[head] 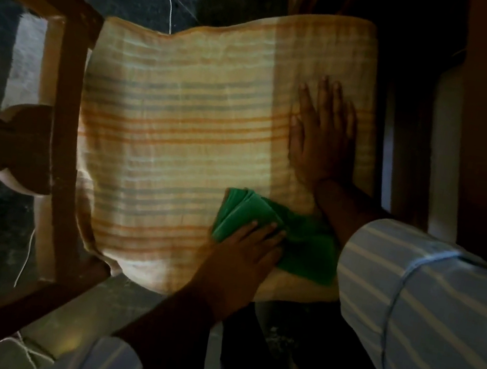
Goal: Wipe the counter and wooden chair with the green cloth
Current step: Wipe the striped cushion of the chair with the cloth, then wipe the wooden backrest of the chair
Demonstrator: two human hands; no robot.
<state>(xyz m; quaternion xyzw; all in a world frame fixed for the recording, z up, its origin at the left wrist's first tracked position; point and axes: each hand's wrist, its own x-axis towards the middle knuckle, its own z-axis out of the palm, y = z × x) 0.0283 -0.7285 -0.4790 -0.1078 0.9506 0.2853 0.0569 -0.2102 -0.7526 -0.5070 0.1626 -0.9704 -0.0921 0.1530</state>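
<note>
A wooden chair (64, 130) stands below me, its seat covered by a cream cushion with orange and grey stripes (174, 128). The green cloth (305, 251) lies bunched on the cushion's near right part. My left hand (241, 251) presses down on the cloth with straight fingers, covering its near left part. My right hand (320, 132) rests flat on the cushion's right side with fingers spread, just beyond the cloth. Both arms wear pale striped sleeves. The counter is not in sight.
The chair's brown frame runs along the left and the near left corner. A thin white cord (169, 0) trails over the dark floor behind the cushion. A pale upright object (446, 146) stands close to the cushion's right edge, with dark shapes beyond it.
</note>
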